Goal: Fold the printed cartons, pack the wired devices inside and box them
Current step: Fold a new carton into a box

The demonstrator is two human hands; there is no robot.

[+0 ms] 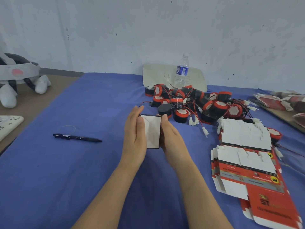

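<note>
Over blue cloth (82,171), left hand (134,138) presses flat, right hand (171,139) grips the carton (152,131) between them.

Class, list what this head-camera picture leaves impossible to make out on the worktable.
All in the head view:
- Outer print of the carton: covered by the left hand and right hand, whose fingers hide behind it.
- Small text on the flat cartons: blurred.
- Count in the pile of wired devices: they overlap.
- The far stack: cut off by the right edge.
</note>
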